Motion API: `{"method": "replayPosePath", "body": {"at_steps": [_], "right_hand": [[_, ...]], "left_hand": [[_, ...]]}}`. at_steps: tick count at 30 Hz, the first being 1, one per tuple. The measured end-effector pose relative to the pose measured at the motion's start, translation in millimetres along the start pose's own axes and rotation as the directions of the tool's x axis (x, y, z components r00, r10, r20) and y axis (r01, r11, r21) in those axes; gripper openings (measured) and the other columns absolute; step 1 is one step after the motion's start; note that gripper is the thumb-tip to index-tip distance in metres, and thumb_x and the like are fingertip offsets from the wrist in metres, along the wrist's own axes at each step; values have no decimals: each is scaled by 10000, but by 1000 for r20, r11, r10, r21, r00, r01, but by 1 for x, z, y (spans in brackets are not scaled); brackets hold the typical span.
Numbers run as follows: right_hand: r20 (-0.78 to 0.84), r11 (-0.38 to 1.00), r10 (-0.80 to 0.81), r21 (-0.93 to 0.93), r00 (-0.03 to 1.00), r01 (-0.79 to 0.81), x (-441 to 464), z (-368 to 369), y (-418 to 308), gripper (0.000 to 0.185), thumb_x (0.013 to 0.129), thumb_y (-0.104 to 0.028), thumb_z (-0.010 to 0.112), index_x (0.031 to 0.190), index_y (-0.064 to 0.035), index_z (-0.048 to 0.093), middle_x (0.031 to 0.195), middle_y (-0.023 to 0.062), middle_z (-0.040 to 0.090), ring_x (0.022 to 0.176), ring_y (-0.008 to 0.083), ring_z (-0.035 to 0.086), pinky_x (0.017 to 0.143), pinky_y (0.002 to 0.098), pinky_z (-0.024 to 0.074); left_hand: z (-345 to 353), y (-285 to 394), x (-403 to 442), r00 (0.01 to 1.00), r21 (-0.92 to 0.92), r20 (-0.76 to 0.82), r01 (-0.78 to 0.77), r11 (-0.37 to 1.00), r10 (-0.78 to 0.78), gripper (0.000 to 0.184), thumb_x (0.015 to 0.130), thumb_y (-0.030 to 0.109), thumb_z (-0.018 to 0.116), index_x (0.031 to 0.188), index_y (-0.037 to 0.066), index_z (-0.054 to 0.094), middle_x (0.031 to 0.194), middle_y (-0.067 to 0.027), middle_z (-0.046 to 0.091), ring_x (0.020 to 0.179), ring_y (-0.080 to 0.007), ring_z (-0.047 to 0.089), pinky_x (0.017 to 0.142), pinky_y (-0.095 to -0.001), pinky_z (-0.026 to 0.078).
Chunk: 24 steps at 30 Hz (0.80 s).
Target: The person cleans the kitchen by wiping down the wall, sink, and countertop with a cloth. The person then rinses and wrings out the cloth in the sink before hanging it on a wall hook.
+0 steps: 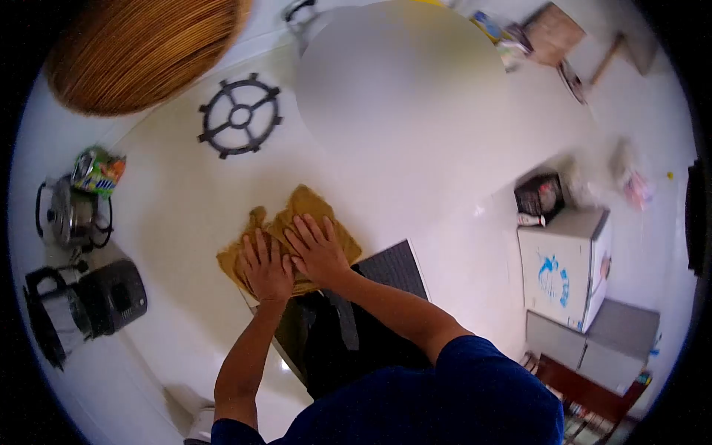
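A mustard-brown cloth (305,202) lies crumpled on the pale glossy surface in front of me, bunched into a small peak at its far edge. My left hand (265,268) presses flat on its left part, fingers spread and pointing away from me. Just to the right, my right hand (319,251) also rests flat on the cloth with its fingers apart. The two hands nearly touch at the thumbs. Both palms are hidden from view, and the cloth lies beneath them.
Beyond the cloth lies a black spoked ring (240,116). A woven straw item (148,48) is at the upper left. Leftward stand a lidded pot (72,215) and a black appliance (111,297). A dark mat (393,271) lies nearby; a white box (560,267) is rightward. The top centre is blurred.
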State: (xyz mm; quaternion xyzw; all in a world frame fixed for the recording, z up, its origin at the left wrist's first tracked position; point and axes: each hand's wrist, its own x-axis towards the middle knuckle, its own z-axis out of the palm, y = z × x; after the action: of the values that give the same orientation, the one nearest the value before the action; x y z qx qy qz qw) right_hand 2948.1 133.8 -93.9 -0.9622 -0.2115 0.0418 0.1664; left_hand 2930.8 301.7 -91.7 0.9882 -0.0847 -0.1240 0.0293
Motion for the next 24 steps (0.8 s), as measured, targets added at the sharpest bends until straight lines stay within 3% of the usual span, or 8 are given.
{"method": "replayPosePath", "body": {"at_steps": [3, 11, 13, 15, 17, 19, 20, 24], "right_hand": [[-47, 993, 120, -18, 992, -121, -21, -3, 3, 651, 1006, -449, 509, 1575, -181, 345, 1664, 144, 190, 1543, 335, 130, 1214, 632, 98], [-49, 958, 208, 213, 977, -193, -15, 4, 6, 603, 1010, -409, 501, 1539, -135, 408, 1650, 145, 234, 1536, 341, 153, 1215, 628, 89], [-108, 984, 155, 104, 982, -144, -24, 10, 22, 563, 1016, -381, 484, 1503, -101, 460, 1630, 143, 284, 1524, 360, 184, 1214, 622, 79], [-131, 942, 322, 143, 938, -304, -40, 8, 63, 571, 998, -391, 507, 1487, -98, 481, 1618, 142, 309, 1517, 369, 200, 1209, 625, 96], [-189, 861, 505, 184, 843, -474, -69, -20, 136, 587, 963, -393, 548, 1466, -94, 505, 1595, 149, 348, 1504, 382, 231, 1198, 638, 127], [-272, 795, 606, 176, 748, -580, -100, -55, 210, 599, 936, -371, 570, 1459, -87, 509, 1582, 165, 362, 1495, 391, 247, 1183, 659, 146], [-323, 755, 646, 136, 691, -642, -108, -64, 249, 601, 925, -357, 576, 1455, -82, 511, 1580, 173, 362, 1493, 395, 249, 1176, 670, 151], [-423, 510, 803, 124, 420, -851, -134, -124, 401, 569, 943, -338, 547, 1463, -108, 511, 1580, 190, 352, 1488, 418, 249, 1162, 697, 135]], "left_hand": [[1, 4, 1, 980, 19, -187, -67, 998, 70, 552, 1021, 400, 447, 1500, 126, 467, 1679, -166, 143, 1534, -430, 79, 1209, -616, 78], [5, -9, 29, 956, 140, -68, -275, 951, 287, 588, 1002, 336, 441, 1532, 84, 400, 1654, -180, 219, 1524, -465, 94, 1197, -669, 39], [8, 20, 55, 923, 178, -66, -364, 914, 380, 572, 989, 319, 469, 1498, 60, 440, 1650, -180, 231, 1519, -469, 106, 1197, -671, 48], [2, 77, 91, 858, 163, -67, -494, 854, 510, 486, 938, 266, 574, 1357, 21, 588, 1643, -183, 246, 1504, -480, 148, 1194, -678, 77], [-30, 174, 128, 830, 189, 155, -557, 809, 536, 568, 1013, 389, 465, 1471, 54, 483, 1685, -152, 126, 1533, -431, 97, 1209, -644, 82], [-30, 262, 170, 743, 112, 74, -669, 734, 666, 511, 984, 356, 527, 1387, 43, 565, 1667, -160, 194, 1520, -433, 153, 1203, -653, 111], [-15, 304, 197, 652, 76, -122, -745, 663, 748, 424, 899, 262, 637, 1278, 71, 648, 1612, -146, 328, 1477, -437, 256, 1183, -664, 168], [-40, 498, 284, 506, 32, -117, -858, 512, 855, 537, 928, 326, 586, 1428, 135, 548, 1621, -161, 304, 1488, -401, 256, 1210, -594, 166]]}}
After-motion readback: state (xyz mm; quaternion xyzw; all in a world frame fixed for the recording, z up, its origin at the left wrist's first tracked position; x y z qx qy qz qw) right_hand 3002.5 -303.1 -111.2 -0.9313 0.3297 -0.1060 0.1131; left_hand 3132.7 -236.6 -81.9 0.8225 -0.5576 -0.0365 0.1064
